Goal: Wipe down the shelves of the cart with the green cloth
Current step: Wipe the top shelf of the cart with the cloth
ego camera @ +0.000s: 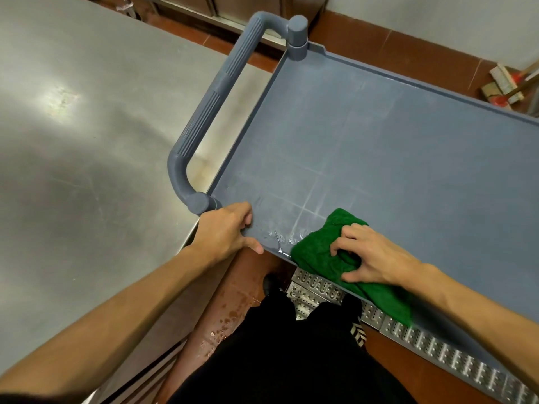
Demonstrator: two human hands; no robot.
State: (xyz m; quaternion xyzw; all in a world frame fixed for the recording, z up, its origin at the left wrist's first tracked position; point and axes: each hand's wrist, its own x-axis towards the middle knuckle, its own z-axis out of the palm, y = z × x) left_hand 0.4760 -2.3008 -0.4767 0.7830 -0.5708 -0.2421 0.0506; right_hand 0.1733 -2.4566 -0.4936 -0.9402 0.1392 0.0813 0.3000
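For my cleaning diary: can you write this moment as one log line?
step: wiping top shelf | right hand: grips green cloth at near edge | left hand: holds shelf corner

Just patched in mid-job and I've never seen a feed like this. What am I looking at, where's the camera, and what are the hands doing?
No machine here: a single camera on a person's head looks down at their bare arms. The left hand grips the near corner of the grey cart's top shelf, by its handle. The right hand bunches the green cloth on the shelf's near edge; part hangs over. Beside the cloth lie water droplets. A steel table stands left.
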